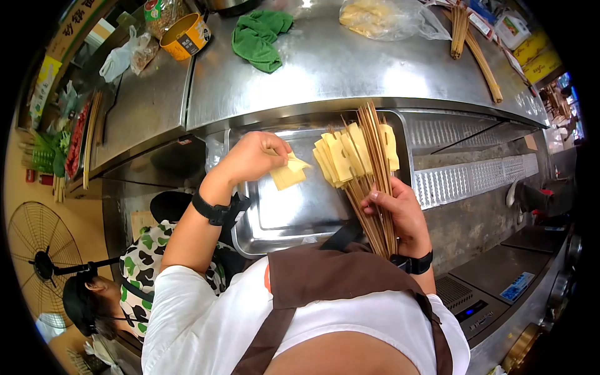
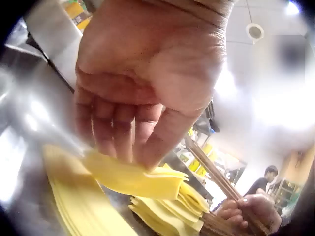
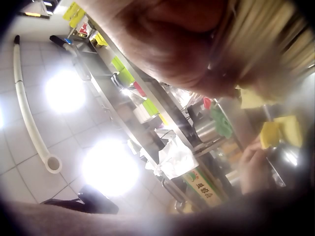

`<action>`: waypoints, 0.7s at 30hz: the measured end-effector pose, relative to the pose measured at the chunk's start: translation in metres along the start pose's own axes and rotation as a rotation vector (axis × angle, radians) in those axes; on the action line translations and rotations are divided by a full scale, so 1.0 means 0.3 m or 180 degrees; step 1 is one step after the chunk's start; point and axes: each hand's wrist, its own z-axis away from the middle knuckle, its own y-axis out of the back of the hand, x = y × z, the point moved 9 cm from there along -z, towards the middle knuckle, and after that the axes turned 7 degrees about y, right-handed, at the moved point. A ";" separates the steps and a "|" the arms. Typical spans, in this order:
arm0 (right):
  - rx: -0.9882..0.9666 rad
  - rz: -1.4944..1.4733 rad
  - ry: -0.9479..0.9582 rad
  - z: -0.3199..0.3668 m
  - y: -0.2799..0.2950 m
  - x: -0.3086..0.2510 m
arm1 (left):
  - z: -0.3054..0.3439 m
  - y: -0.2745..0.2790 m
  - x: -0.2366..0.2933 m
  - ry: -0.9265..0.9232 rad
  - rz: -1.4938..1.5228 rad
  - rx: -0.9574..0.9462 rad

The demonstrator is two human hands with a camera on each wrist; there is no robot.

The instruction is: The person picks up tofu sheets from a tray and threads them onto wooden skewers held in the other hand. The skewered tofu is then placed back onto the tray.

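A folded yellow sheet [image 1: 296, 164] is pinched by the left hand [image 1: 253, 156] over the metal tray [image 1: 269, 215] — light, soft and probably easily torn, so best taken by its folded edge. Whether the yellow layers [image 1: 286, 180] below are held too cannot be told. Stiff, thin skewers [image 1: 377, 153] are gripped in a bundle by the right hand [image 1: 403, 209], below the threaded sheets [image 1: 340, 156]. Yellow pieces are contained in a clear bag [image 1: 430, 25] on the table [image 1: 306, 72]; the orange tub's [image 1: 195, 39] contents cannot be made out.
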 end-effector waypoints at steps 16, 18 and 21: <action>-0.0176 -0.0085 0.0121 0.003 -0.017 -0.004 | -0.048 -0.025 -0.099 0.0490 0.3107 0.0266; -0.0188 -0.0176 0.0128 0.006 -0.022 -0.007 | -0.056 -0.061 -0.054 0.0354 0.3696 0.0216; -0.0063 -0.0191 0.0030 0.017 -0.028 -0.016 | -0.088 -0.095 -0.002 0.0273 0.3988 0.0162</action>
